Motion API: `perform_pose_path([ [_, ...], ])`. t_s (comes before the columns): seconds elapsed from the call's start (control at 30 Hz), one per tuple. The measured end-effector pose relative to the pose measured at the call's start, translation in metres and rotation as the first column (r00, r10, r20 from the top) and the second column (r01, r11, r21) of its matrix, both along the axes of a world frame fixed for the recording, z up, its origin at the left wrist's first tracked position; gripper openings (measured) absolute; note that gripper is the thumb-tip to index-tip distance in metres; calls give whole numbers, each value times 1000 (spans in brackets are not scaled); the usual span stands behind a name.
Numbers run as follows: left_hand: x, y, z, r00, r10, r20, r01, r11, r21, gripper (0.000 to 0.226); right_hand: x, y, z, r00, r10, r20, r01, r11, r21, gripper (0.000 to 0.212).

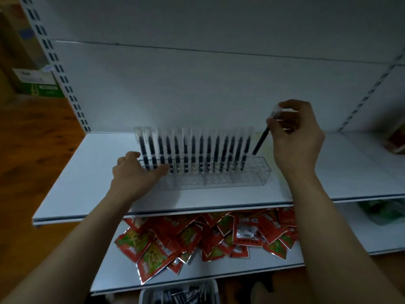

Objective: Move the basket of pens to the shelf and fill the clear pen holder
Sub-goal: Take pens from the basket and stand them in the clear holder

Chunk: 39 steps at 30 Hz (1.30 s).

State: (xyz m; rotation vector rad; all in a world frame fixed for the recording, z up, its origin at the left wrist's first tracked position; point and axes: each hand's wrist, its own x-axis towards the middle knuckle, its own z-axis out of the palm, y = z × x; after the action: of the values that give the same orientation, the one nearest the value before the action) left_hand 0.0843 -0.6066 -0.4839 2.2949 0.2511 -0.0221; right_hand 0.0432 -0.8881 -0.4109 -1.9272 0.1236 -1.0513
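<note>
My left hand point(135, 170) holds the left end of the holder point(254, 178), fingers bent over it and thumb along the front. The holder lies lengthwise on the white shelf point(83, 178). A row of dark pens point(192, 154) with clear tops stands in it, filling it from the left nearly to the right end, where a few slots are still free. Over that free end I pinch one more pen point(261, 142) by its clear top with my right hand point(295, 137), fingertips closed on it. It is tilted, tip down and to the left, just above the holder's rim. Below, on the lower shelf, lies a heap of red packets point(197, 233). Under that, at the bottom edge of view, is the white basket point(178, 292) with more pens in it. I cannot tell what it rests on.

What could go wrong, I think:
- The pen comes in slanted, so its tip may miss a slot or knock the nearest standing pen askew.
- I hold only the clear top, so the pen could swing, or slip from it.
- The holder looks light, and a push could slide it if my left hand eases off.

The packets carry white characters, too blurred to read. At far left, a green and white box point(37, 83) bears a label that I cannot read either.
</note>
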Motion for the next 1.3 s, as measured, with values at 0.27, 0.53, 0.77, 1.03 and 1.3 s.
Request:
perform_pose_path([
  [0.27,1,5,-2,999,-49,-23,48,998,-37,73,13,-9,-22,982,24,-185,-53,986,-156,20],
  [0.53,-7,5,-7,999,-14,34,17,997,-80,98,-3,-13,-25,966,11,-259,-62,980,-190,21],
  [0.77,-47,12,-3,970,70,234,-65,997,-32,85,-35,2,-26,965,17,-262,-62,984,-165,39],
  [1.03,-115,19,-1,950,91,298,-48,988,-149,43,-76,52,-37,843,160,-514,-282,944,-170,23],
  [1.3,-147,7,-65,981,-182,66,180,983,32,22,-103,109,-101,474,256,-843,-605,790,-100,26],
])
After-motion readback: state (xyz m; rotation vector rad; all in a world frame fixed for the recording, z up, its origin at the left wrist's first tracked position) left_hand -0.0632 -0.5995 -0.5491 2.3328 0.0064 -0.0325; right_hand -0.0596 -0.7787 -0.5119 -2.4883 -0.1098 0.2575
